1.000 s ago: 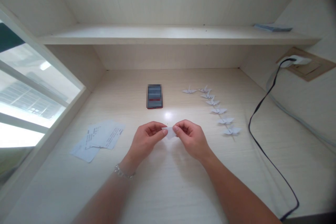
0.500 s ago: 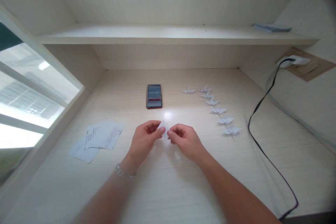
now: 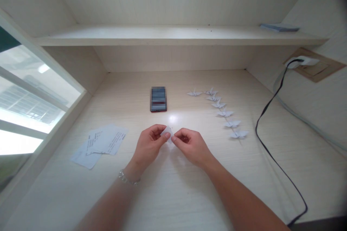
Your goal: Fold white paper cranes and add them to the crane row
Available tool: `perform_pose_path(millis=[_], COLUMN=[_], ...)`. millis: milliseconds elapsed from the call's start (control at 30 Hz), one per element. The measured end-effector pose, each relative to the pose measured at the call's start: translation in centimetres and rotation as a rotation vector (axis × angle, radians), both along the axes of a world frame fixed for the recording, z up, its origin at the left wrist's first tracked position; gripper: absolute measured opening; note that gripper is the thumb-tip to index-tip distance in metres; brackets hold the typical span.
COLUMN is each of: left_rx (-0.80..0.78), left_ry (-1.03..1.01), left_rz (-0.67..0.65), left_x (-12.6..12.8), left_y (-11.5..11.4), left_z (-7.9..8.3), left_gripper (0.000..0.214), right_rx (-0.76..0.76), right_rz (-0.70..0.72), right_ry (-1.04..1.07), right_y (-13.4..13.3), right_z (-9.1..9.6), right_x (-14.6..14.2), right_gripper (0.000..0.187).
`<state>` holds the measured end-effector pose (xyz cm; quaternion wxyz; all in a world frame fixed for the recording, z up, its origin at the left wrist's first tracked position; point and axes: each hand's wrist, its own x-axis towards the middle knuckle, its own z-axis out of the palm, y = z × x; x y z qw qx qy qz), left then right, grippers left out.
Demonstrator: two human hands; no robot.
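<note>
- Clock directions are taken from the small white paper, which sits at the centre, just above the desk, between the two hands.
- The left hand, at 8 o'clock, has a narrow grip: its thumb lies over the paper, with curled fingers behind.
- A silvery bracelet circles the left wrist.
- The right hand, at 4 o'clock, also has a narrow grip, thumb and forefinger pinching the paper's right edge; its other fingers curl in.
- Seven white paper cranes rest on the desk in a curved row, running from 1 o'clock round to 3.
- A dark rectangular object lies flat near 11 o'clock, its face pixelated.
- At 9 o'clock, well apart from the left hand, white sheets with printed text overlap.
- A black cable trails down the 3 o'clock side from the wall socket.
- A shelf spans 12 o'clock.
</note>
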<state>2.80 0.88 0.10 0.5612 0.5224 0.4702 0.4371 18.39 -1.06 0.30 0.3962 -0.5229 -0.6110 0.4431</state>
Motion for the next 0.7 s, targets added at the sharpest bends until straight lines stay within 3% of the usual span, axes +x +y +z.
perform_pose_path(millis=[500, 700], left_rx=[-0.093, -0.153], left_ry=[-0.010, -0.038], left_rz=[-0.059, -0.057], left_x=[0.4, 0.2], left_y=[-0.4, -0.2], left_z=[-0.2, 0.1], left_gripper=[0.038, 0.034], right_rx=[-0.116, -0.232], right_rz=[-0.166, -0.105], right_ry=[0.305, 0.399], right_y=[1.2, 1.5], right_z=[-1.4, -1.3], right_x=[0.1, 0.6], right_gripper=[0.019, 0.021])
